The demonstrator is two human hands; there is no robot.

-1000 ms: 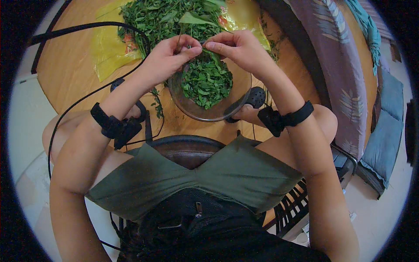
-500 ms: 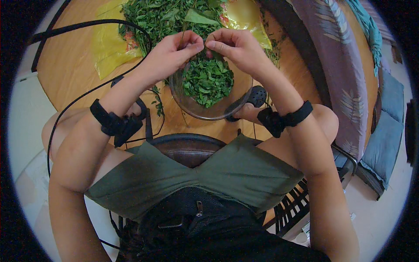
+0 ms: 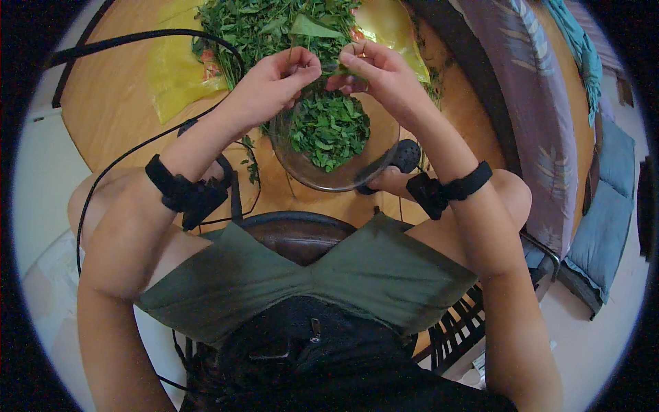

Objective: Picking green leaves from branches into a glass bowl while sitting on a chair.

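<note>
Over the far side of a clear bowl (image 3: 329,186), my left hand (image 3: 283,77) is closed in a pinch on a thin leafy stem, most of which the fingers hide. My right hand (image 3: 381,69) is a short way to the right, thumb and forefinger pinched on a small green leaf. Its other fingers curl loosely beneath. Loose picked leaves (image 3: 329,134) lie heaped in the bowl, below both hands. Just beyond the hands spreads a big pile of leafy green stems (image 3: 257,31), with one broad pale leaf (image 3: 314,27) on top.
A yellow plastic bag (image 3: 171,79) lies under the pile on the wooden floor (image 3: 103,103). A black cable (image 3: 141,141) loops down the left side. Dark shoes (image 3: 406,156) flank the bowl. At the right stands a patterned fabric-covered edge (image 3: 542,117), with blue-grey cushions (image 3: 604,213) beyond.
My right hand has moved slightly right, away from the left, widening the gap between the fingertips. The left hand has stayed nearly in place.
</note>
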